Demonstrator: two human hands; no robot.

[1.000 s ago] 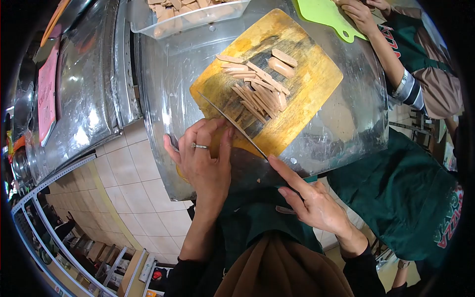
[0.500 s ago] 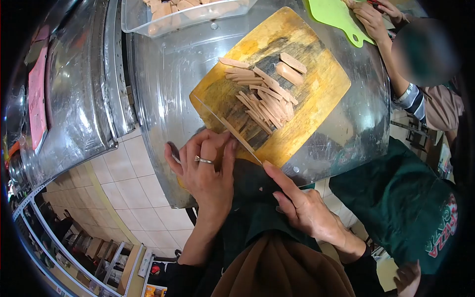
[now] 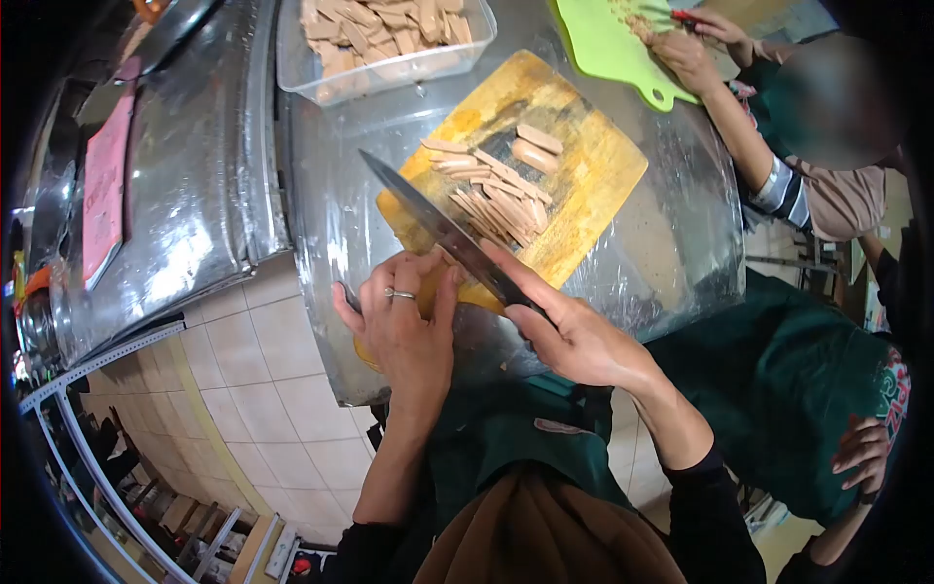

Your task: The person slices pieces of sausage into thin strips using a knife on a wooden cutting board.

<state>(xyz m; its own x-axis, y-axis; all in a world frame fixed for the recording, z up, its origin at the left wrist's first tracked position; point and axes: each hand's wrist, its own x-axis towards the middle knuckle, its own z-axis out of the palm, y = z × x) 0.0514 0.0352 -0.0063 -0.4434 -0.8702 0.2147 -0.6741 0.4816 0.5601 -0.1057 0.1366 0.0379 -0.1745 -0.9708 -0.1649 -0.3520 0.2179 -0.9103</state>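
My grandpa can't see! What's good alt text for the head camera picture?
A right hand holds a long, pointed metal knife beside the left hand, over a yellow wooden board with thin pinkish-tan strips. Beyond sits a clear rectangular plastic tub of similarly coloured pieces.

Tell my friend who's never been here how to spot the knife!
On the shiny grey table is a yellow-brown wooden board with rounded corners. Slanting over its lower left side, in the camera wearer's right hand, is the large knife with a dark pointed blade and black handle. It is much longer and darker than the pale tan sticks nearby.
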